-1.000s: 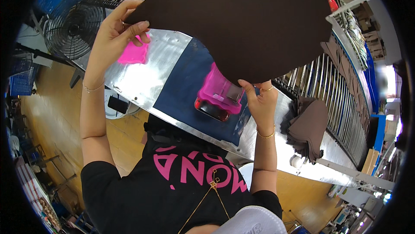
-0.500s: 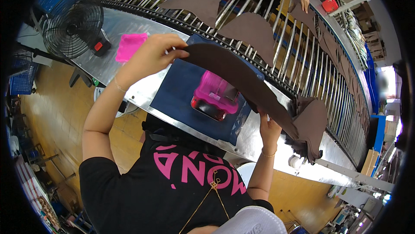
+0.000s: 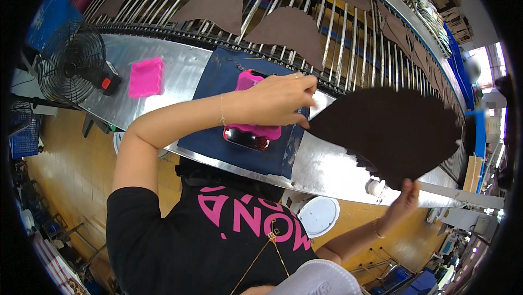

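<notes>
A broad dark brown sheet piece (image 3: 389, 131), with a wavy far edge, is spread out flat at the right. My left hand (image 3: 275, 99) reaches across to its left corner, fingers curled and thumb against the tip. The lower edge is pinched by my right hand (image 3: 406, 197). Under my left forearm sits a pink tray with wavy edges (image 3: 261, 131), partly hidden by the arm. Beneath the tray a glossy black and red object (image 3: 246, 138) rests on a dark blue mat (image 3: 204, 126).
Beyond the metal table (image 3: 180, 107) runs a roller rack (image 3: 340, 50) carrying several brown pieces (image 3: 291, 33). Another pink tray (image 3: 146, 78) and a black fan (image 3: 71, 69) stand at the left. A white round lid (image 3: 318, 216) is below the table edge.
Both hands have swung right with the brown piece, which has gone from a curved strip to a flat spread. My left arm now crosses the pink tray. The other person's hand has left view.
</notes>
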### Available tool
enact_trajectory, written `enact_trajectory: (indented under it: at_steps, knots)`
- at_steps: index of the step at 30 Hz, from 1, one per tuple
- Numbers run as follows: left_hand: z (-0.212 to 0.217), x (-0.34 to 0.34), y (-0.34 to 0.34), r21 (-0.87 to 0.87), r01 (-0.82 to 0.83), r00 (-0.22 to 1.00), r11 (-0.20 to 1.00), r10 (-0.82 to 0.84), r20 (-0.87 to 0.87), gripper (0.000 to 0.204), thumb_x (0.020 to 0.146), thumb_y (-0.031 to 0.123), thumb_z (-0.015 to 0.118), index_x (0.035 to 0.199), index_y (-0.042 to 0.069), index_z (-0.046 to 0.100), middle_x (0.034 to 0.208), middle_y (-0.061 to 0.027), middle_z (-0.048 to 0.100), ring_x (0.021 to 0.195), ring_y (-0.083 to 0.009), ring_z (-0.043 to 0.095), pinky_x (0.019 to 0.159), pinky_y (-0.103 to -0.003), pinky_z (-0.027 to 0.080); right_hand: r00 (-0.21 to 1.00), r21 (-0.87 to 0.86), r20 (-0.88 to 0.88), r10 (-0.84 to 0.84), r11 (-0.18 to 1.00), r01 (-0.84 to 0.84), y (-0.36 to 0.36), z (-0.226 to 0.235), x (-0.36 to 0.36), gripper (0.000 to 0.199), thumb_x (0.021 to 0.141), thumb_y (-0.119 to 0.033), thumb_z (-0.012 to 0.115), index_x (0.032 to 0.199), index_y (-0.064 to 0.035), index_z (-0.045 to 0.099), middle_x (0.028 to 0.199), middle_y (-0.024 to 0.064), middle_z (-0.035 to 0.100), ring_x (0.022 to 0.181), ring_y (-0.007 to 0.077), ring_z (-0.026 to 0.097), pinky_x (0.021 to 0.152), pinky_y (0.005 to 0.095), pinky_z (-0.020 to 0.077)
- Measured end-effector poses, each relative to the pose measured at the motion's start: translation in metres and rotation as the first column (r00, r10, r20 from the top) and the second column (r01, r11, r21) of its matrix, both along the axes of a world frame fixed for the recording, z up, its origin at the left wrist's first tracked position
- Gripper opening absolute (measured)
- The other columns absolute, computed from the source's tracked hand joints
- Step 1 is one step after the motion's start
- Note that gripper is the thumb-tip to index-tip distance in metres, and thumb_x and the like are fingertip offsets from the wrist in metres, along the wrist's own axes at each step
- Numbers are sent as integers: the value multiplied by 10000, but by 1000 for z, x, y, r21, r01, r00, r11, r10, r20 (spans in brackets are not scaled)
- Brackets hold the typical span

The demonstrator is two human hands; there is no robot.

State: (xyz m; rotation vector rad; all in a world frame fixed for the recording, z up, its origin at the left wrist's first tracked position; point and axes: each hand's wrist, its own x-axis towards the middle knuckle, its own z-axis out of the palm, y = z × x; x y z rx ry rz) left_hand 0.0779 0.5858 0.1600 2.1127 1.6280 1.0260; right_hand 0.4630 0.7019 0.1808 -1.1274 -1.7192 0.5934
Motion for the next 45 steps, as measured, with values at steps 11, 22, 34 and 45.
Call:
enact_trajectory:
  at_steps: [11, 22, 34, 45]
  knots:
    - [59, -9, 48, 163, 27, 985, 986, 2, -174, 368, 796, 248, 693, 1109, 70, 617, 888, -97, 601, 795, -315, 602, 718, -394, 484, 290, 311, 944, -159, 730, -609, 24, 180, -130, 239, 831, -7, 577, 1042, -103, 635, 866, 86, 650, 800, 220, 580, 920, 385, 355]
    - [-67, -142, 62, -318, -342, 495, 884, 457, 739, 353, 876, 92, 616, 1192, 15, 478, 708, -26, 581, 503, -80, 533, 417, -210, 419, 856, 728, 479, -195, 633, -263, 43, 181, -148, 363, 841, -175, 665, 1190, -97, 601, 1147, 66, 632, 1101, 209, 561, 960, 378, 384]
    - [-166, -236, 79, -550, -422, -2, 720, 606, 795, 123, 858, 39, 629, 957, 41, 556, 731, -41, 566, 475, -97, 485, 385, -219, 384, 533, 214, 827, -179, 977, -4, 54, 73, -52, 320, 913, -314, 557, 1169, -127, 600, 1230, 31, 575, 1168, 193, 498, 1034, 388, 205]
    - [-163, -244, 62, -554, -529, 280, 643, 748, 601, 502, 742, 163, 776, 978, -175, 489, 711, -194, 623, 506, -248, 647, 398, -307, 523, 631, 122, 755, -179, 984, 132, 86, 27, -1, 256, 865, -271, 612, 1046, -94, 649, 1069, 62, 632, 983, 246, 598, 811, 324, 457]
